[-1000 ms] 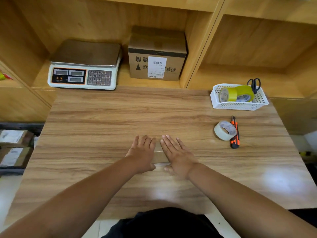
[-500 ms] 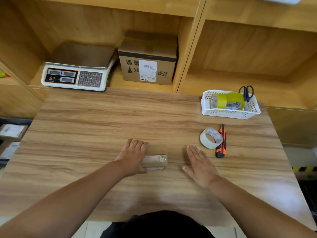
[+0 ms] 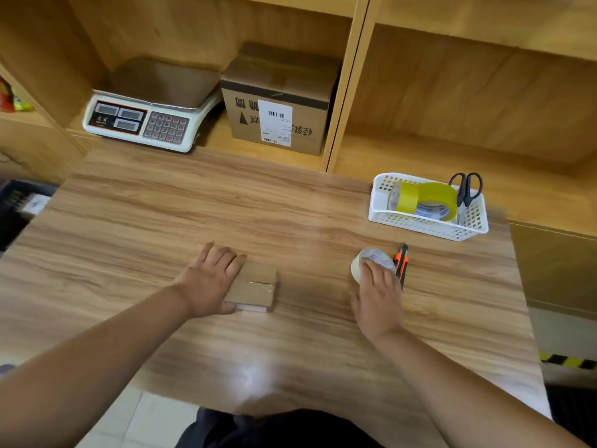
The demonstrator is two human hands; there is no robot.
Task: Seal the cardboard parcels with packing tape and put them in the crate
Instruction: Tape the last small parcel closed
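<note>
A small cardboard parcel (image 3: 255,287) lies flat near the middle of the wooden table (image 3: 193,215), with a shiny strip of tape across its top. My left hand (image 3: 210,279) rests on the parcel's left side with its fingers straight. To the right, my right hand (image 3: 376,289) lies over a roll of clear packing tape (image 3: 366,258), fingers curled over its near side. Part of a dark crate (image 3: 16,205) shows at the left edge, below table level.
An orange utility knife (image 3: 402,261) lies just right of the roll. A white basket (image 3: 420,224) at the back right holds yellow tape rolls and scissors. On the shelf behind stand a weighing scale (image 3: 145,121) and a labelled cardboard box (image 3: 277,101).
My right hand left the parcel and moved right onto the tape roll. My left hand stayed on the parcel's left side, and the parcel's top is now uncovered.
</note>
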